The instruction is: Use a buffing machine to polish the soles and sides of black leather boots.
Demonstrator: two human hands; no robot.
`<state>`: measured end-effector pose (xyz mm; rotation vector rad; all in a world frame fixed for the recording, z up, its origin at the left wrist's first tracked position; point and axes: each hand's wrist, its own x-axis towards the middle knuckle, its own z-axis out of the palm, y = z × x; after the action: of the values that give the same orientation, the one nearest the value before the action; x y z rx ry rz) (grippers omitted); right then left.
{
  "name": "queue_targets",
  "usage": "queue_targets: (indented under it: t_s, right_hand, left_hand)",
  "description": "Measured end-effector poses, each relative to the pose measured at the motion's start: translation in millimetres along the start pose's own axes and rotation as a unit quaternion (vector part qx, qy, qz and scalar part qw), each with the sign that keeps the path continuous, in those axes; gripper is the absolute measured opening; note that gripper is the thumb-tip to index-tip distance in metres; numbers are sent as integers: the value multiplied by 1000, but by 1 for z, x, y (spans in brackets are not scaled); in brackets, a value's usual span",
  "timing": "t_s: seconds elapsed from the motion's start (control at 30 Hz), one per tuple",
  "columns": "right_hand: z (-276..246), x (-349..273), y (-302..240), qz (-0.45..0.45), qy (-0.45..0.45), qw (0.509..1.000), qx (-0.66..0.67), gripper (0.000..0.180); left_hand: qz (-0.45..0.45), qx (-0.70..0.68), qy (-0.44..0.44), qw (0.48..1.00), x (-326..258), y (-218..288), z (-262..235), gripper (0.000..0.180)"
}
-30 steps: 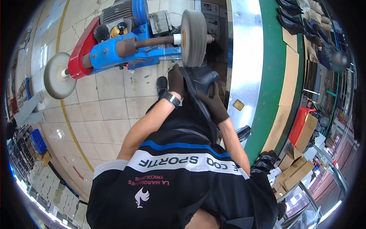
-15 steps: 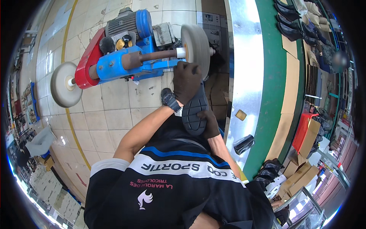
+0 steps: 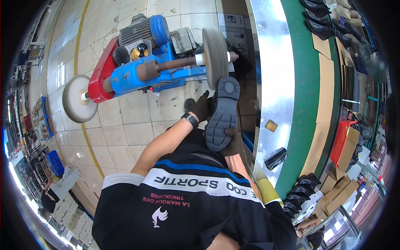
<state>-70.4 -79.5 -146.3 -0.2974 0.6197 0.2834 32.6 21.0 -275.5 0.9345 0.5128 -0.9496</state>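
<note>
I have the shoe (image 3: 223, 114) in both gloved hands, left hand (image 3: 203, 107) and right hand (image 3: 233, 141) each in a closed grip on it, sole up. Its heel end sits against the spinning wheel (image 3: 215, 56), so buffing looks underway, not finished

Shoe (image 3: 223, 114) in my hands: dark, sole facing up at me, grey-black tread with a round heel patch and ribbed forefoot. Long axis runs roughly away from me, heel end up at the buffing wheel (image 3: 215, 56), just under its rim; contact unclear. Wheel is a wide grey-brown disc, seen nearly edge-on, on the shaft end of the blue machine. Left hand (image 3: 203, 107) grips the shoe's left side, right hand (image 3: 233, 141) holds the toe end; both gloved dark.
</note>
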Motion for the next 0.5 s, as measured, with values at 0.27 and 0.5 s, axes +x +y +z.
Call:
queue_targets:
  t_s: [0.27,0.5]
  right_hand:
    - [-4,18,-4,-49,-80,991,95,69]
    - [-22,35,-17,23,-141,945,294,72]
  left_hand:
    - [186,472,127,852,-20,31,33,23]
    - [74,-139,-223,962,-8,57,23,50]
